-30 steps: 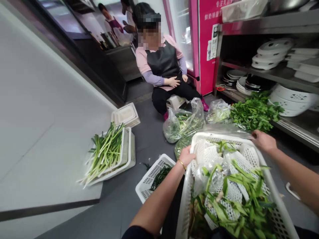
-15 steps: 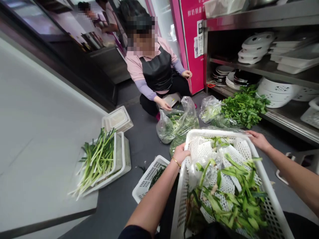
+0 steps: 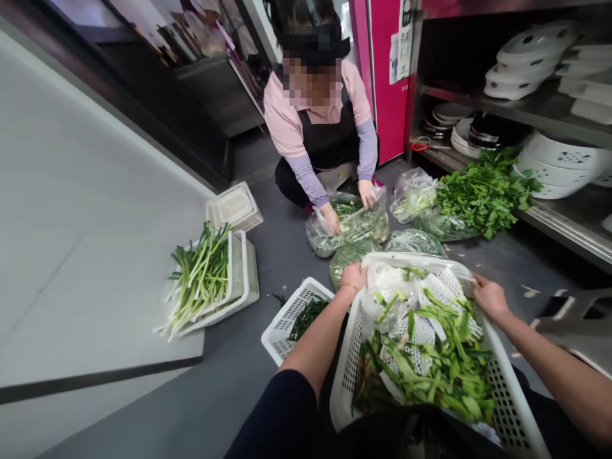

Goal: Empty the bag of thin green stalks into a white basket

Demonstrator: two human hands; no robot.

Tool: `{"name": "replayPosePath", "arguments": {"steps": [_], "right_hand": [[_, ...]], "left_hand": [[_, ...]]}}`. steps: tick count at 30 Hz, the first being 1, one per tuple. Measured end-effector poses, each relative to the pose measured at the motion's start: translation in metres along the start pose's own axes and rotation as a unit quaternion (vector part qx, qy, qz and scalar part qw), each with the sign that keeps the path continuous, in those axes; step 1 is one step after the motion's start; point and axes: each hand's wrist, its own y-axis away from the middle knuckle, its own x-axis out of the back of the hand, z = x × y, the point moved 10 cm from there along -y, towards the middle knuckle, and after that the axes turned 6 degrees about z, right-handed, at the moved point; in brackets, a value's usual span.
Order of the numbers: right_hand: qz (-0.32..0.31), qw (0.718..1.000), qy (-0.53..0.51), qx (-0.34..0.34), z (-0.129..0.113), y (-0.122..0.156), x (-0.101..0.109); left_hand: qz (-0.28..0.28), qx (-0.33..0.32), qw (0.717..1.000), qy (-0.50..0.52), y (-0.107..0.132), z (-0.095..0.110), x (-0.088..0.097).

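A white perforated plastic basket (image 3: 510,408) is in front of me, tilted towards me. Inside lie green vegetable peelings (image 3: 444,363), white foam netting (image 3: 423,344) and crumpled clear plastic. My left hand (image 3: 352,276) is closed on its far left corner. At the far right corner my right hand (image 3: 490,298) grips the rim, with a bit of clear plastic film by its fingers. Just beyond the basket, filled clear bags of greens (image 3: 354,255) lie on the floor.
A person (image 3: 325,121) squats opposite, both hands in a bag of greens (image 3: 347,223). Left are stacked baskets with spring onions (image 3: 203,274), a lidded tub (image 3: 234,207) and a small basket (image 3: 275,331). Right are celery-like greens (image 3: 482,194), a metal shelf with dishes (image 3: 478,102) and a grey stool (image 3: 574,322).
My right hand has come down and inward onto the basket's corner. The other person has leaned forward and put both hands into the bag. My view has tilted downward.
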Motion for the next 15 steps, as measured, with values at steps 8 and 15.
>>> {"name": "replayPosePath", "arguments": {"steps": [8, 15], "right_hand": [[-0.077, 0.990, 0.118, 0.008, 0.036, 0.012, -0.026], [-0.133, 0.983, 0.122, -0.037, 0.075, 0.034, -0.050]], "left_hand": [[-0.044, -0.085, 0.995, 0.023, 0.013, 0.027, -0.039], [-0.088, -0.047, 0.994, 0.048, 0.034, 0.004, -0.081]]}}
